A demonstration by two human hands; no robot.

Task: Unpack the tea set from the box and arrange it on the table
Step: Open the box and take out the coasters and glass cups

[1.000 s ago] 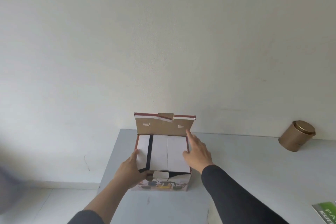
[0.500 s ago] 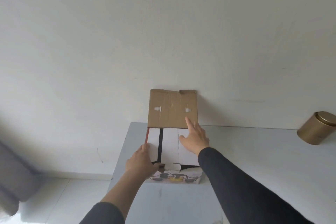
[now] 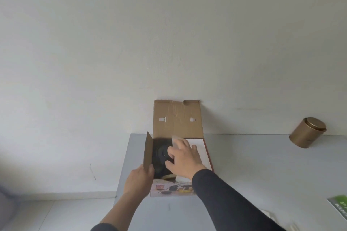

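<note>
The cardboard tea set box (image 3: 208, 154) stands on the grey table (image 3: 253, 174) near its left edge, its brown lid (image 3: 178, 118) folded up against the wall. My left hand (image 3: 139, 180) grips the lower end of the left inner flap (image 3: 148, 151), which stands upright. My right hand (image 3: 185, 157) reaches into the box with spread fingers over a dark round piece (image 3: 161, 153); whether it touches that piece is unclear. The white inner flap (image 3: 197, 143) on the right still lies flat. Printed tea set pictures (image 3: 172, 188) show on the box's front.
A gold tin with a lid (image 3: 307, 132) stands at the back right by the wall. A green printed leaflet (image 3: 339, 207) lies at the table's right edge. The table's left edge drops to a pale floor (image 3: 56, 212).
The lid went from half raised to fully upright. My left hand swung the left inner flap up, uncovering dark contents. My right hand moved from the lid down into the box.
</note>
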